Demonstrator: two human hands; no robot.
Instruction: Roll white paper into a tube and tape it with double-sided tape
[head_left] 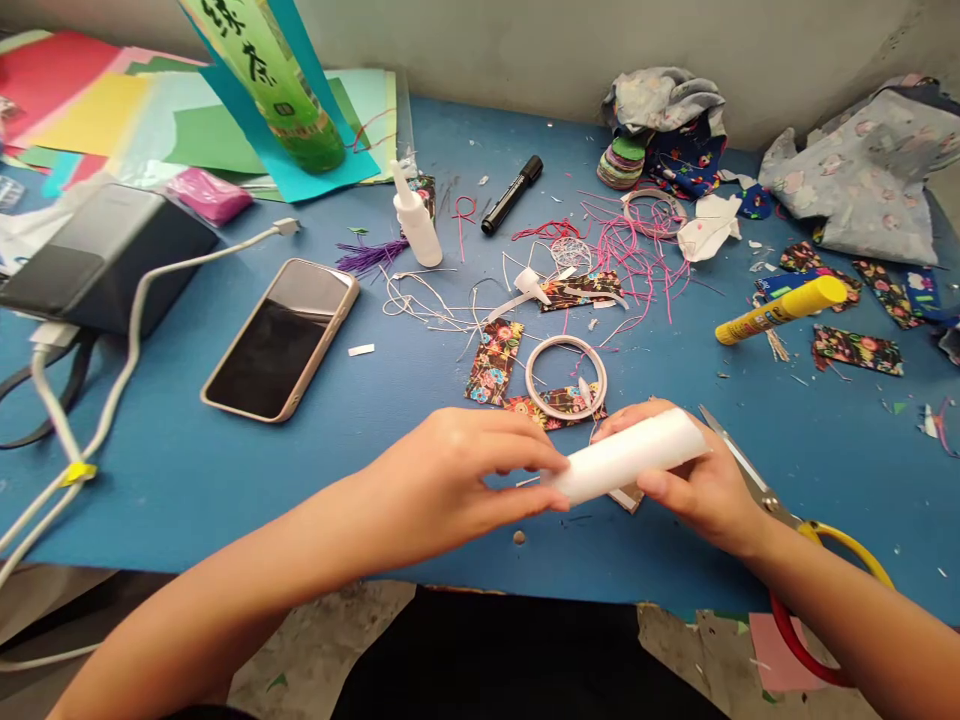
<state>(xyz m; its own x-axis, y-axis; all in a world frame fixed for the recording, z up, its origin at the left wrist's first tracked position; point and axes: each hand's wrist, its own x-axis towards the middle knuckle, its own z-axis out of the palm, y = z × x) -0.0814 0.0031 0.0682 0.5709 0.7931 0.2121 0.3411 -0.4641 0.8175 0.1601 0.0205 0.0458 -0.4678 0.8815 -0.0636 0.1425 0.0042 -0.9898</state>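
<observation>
A white rolled paper tube (634, 455) is held between my two hands above the table's front part. My left hand (480, 470) pinches its left end between thumb and fingers. Around its right part closes my right hand (697, 480), the thumb below and the fingers partly hidden behind the tube. Just beyond lies a pale ring (566, 377) on strips of flowered fabric (493, 362). Scissors (772, 500) with yellow and red handles lie under and beside my right wrist.
Left of my hands are a phone (281, 340), a grey box-like device (112, 250) and white cables (139, 310). Farther back stand a white glue bottle (418, 228) and a green tea bottle (277, 90). A black marker (512, 195), pink threads (637, 245) and a yellow glue stick (780, 310) are scattered rightward.
</observation>
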